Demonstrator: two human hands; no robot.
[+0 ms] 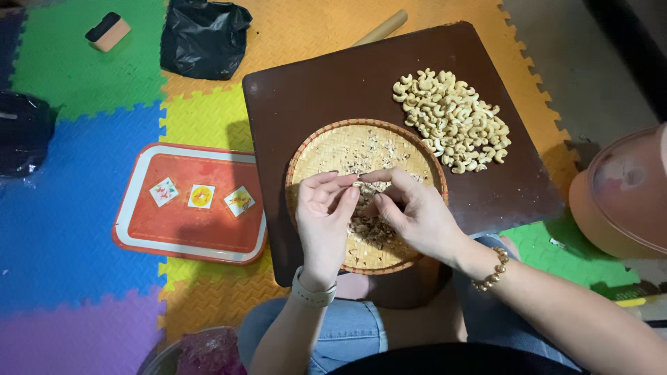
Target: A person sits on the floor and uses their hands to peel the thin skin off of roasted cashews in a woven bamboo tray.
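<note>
Even overhead light, soft shadows, sharp focus

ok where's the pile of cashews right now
The pile of cashews lies on the dark brown board, toward its far right corner, just beyond and right of the woven tray under both hands.

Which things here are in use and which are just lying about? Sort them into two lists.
In use:
left hand and right hand, together pinching a small piece, too small to tell
woven tray with husk bits
cashew pile
brown table

Lying about:
red tray
black bag
wooden stick
small block
lidded tub
</note>
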